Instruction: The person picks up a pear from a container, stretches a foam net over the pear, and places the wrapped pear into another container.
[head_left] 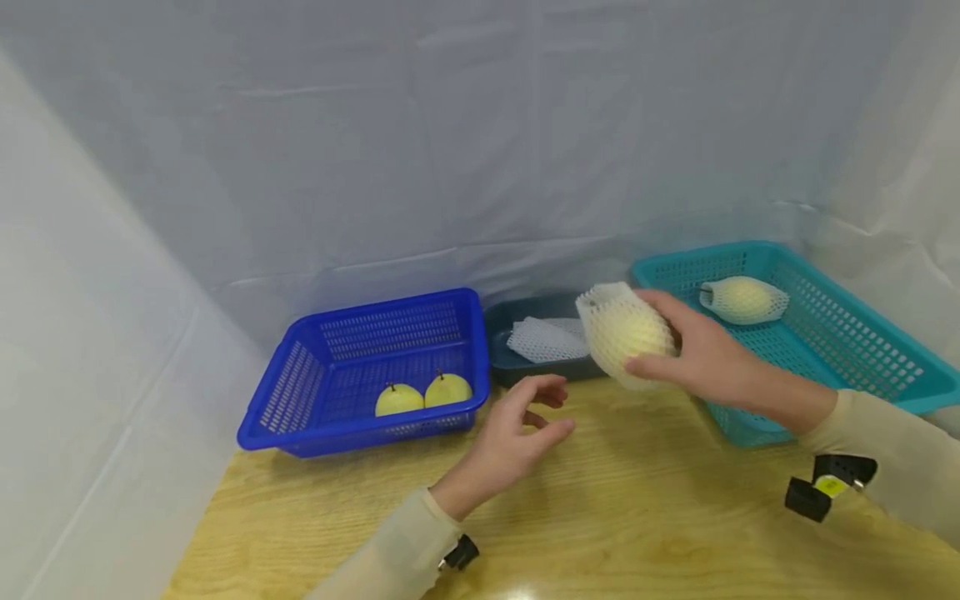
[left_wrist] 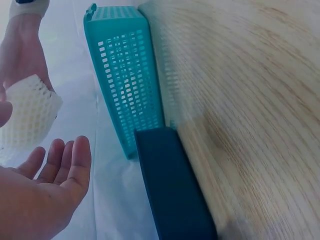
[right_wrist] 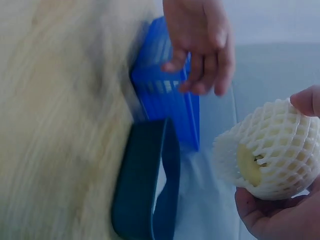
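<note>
My right hand [head_left: 701, 350] grips a yellow pear [head_left: 633, 337] wrapped in a white foam net sleeve, held above the table near the teal basket. In the right wrist view, part of the pear's bare skin [right_wrist: 248, 165] shows through an opening in the foam net [right_wrist: 280, 145]. My left hand [head_left: 513, 433] is in the air left of that pear, fingers loosely bent and holding nothing. In the left wrist view, the left palm [left_wrist: 40, 205] is turned up below the netted pear [left_wrist: 27, 112], apart from it.
Two bare pears [head_left: 400, 400] lie in the blue basket [head_left: 300, 442] on the left. A dark teal tray [head_left: 502, 362] behind the hands holds white foam nets [head_left: 547, 340]. On the right, the teal basket [head_left: 795, 354] contains another netted pear [head_left: 744, 300]. A white sheet [head_left: 450, 150] hangs behind the wooden table [head_left: 585, 517].
</note>
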